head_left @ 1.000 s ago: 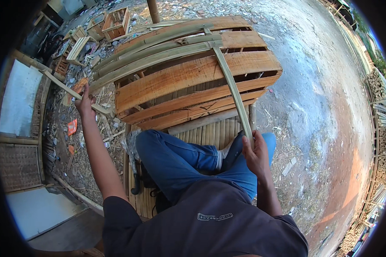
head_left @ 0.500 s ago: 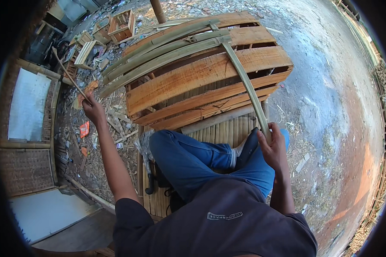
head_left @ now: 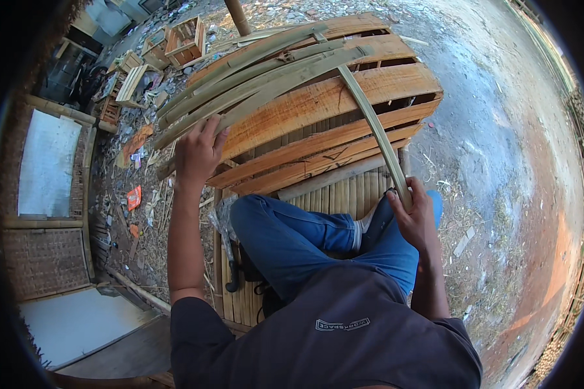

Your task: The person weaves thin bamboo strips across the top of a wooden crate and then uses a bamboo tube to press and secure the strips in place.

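While right hand (head_left: 414, 219) grips bamboo strip (head_left: 374, 125), contents of far crate (head_left: 191, 52) unclear.

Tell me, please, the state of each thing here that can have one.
Left hand: closed on a lengthwise bamboo strip
Right hand: closed on the crosswise strip's near end
Crosswise strip: held, reaching over the slatted crate
Slatted crate: gaps between boards, resting on bamboo platform
Small back crate: open
Black-handled tool: lying unheld
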`<state>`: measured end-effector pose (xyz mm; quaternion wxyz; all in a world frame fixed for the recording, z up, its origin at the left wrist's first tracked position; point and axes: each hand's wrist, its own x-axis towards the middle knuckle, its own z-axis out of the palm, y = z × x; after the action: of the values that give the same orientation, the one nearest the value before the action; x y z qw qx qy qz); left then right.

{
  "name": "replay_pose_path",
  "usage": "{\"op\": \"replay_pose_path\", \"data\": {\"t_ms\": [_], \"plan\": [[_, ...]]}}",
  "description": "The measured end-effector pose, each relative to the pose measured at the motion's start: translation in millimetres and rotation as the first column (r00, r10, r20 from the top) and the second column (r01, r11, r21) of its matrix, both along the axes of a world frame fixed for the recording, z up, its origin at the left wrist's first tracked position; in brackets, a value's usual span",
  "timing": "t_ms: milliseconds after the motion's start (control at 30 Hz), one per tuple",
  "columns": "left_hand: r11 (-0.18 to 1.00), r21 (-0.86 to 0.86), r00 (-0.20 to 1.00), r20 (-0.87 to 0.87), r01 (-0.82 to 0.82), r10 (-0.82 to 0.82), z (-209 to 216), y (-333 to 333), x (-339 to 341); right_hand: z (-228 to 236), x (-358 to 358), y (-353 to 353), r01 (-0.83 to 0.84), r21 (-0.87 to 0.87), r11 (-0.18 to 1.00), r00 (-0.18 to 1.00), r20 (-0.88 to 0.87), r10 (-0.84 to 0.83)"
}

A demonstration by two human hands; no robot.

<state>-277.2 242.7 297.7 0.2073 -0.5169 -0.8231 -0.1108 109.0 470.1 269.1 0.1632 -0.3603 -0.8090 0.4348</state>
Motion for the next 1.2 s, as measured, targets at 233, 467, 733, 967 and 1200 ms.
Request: {"op": "replay_pose_path", "data": {"t_ms": [233, 467, 733, 967, 1200], "plan": [[0.998, -0.062, 0.998, 0.067, 0.004, 0.000, -15, -7, -13, 2, 2, 2, -0.023, -0.023, 0.999, 0.999, -0.029, 0.022], [0.999, -0.012, 0.993, 0.110, 0.039, -0.038, -26, -10, -21, 1, 1, 2, -0.013, -0.079, 0.997, 1.000, -0.017, 0.012], [0.996, -0.066, 0.981, 0.190, 0.051, -0.038, -22, 1, -20, 2, -1, 4, -0.017, -0.096, 0.995, 1.000, 0.013, 0.018], [0.995, -0.071, 0.977, 0.206, 0.076, -0.060, -20, 11, -20, -1, 1, 5, -0.037, -0.091, 0.995, 0.999, 0.001, 0.037], [0.997, -0.071, 0.985, 0.171, 0.036, -0.024, -18, 18, -18, 2, 3, 5, -0.032, -0.103, 0.994, 0.999, 0.015, 0.034]]}}
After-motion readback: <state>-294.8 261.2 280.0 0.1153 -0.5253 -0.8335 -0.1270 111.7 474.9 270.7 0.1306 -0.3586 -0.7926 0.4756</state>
